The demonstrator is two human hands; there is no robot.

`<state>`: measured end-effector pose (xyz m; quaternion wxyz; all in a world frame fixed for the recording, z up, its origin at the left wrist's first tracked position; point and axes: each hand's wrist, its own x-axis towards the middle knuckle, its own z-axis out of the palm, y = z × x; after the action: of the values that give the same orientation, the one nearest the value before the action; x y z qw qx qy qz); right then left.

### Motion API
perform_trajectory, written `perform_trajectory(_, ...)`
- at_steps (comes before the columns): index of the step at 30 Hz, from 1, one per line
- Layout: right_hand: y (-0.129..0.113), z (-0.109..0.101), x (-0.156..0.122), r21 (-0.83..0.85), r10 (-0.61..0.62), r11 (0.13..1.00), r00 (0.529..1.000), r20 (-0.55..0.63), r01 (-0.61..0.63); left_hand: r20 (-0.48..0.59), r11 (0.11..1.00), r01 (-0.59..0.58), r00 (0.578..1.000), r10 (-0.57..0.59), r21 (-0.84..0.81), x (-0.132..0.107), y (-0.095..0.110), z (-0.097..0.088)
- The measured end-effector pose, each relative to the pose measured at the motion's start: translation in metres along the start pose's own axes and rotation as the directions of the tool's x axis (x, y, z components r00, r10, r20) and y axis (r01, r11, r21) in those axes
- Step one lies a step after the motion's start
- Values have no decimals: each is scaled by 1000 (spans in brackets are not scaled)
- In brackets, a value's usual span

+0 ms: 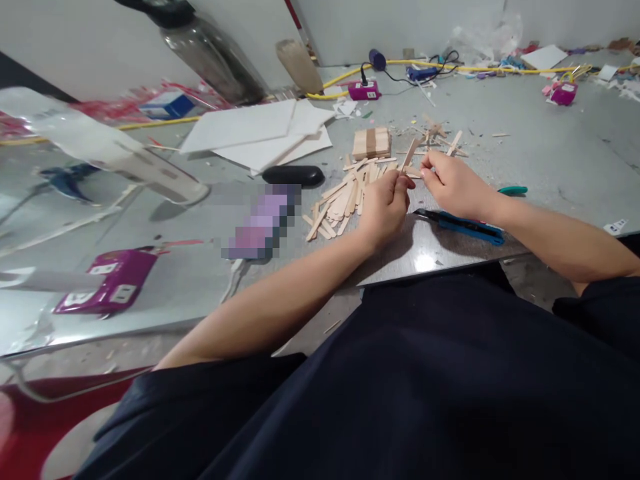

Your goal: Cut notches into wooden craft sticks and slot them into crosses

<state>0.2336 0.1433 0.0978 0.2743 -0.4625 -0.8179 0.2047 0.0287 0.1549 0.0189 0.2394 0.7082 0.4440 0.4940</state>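
wooden stick, pale and flat, tilts from the left hand.

We've got a grey table here, loose wooden sticks piled on it; from those, we spot a banded stack at one o'clock, white boards at ten, a blue cutter past three.

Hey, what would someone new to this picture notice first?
Probably the two hands close together, the left hand holding a tilted wooden stick near the right hand. Next, the loose pile of sticks beside the left hand, and the blue cutter lying just below the right. The bright purple block stands out at the picture's lower left.
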Motion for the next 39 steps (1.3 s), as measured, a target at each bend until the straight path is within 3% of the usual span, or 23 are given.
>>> perform_trajectory(6, 1, 4, 3, 138, -2, 990, 999, 36, -3, -25, 983, -87, 995, 92, 162, -1, -3, 1)
perform_trajectory(13, -6, 12, -3, 365, 74, 928, 997, 30, -80, 12, 980, -72, 997, 71, 186, -5, 3, 2)
perform_trajectory(18, -2, 15, 1, 371, 71, 926, 997, 11, -70, 13, 968, -100, 995, 99, 231, -10, 13, 2)
perform_trajectory(22, 4, 10, 0, 344, -87, 935, 996, -15, 87, 5, 984, -151, 988, 151, 96, -11, 25, -1)
perform_trajectory(26, 13, 2, -2, 196, -223, 955, 975, -16, 222, -46, 982, -176, 984, 173, -75, -11, 29, -5)
perform_trajectory(30, 21, -4, -1, 37, -373, 927, 927, 17, 373, -100, 958, -243, 968, 230, -153, -14, 29, -11)
perform_trajectory(35, 41, -6, 8, -70, -473, 880, 879, -56, 469, -34, 954, -258, 966, 256, -152, -22, 37, -18)
perform_trajectory(39, 63, -7, 19, -193, -600, 796, 789, -132, 573, -39, 920, -301, 953, 301, -249, -20, 39, -17)
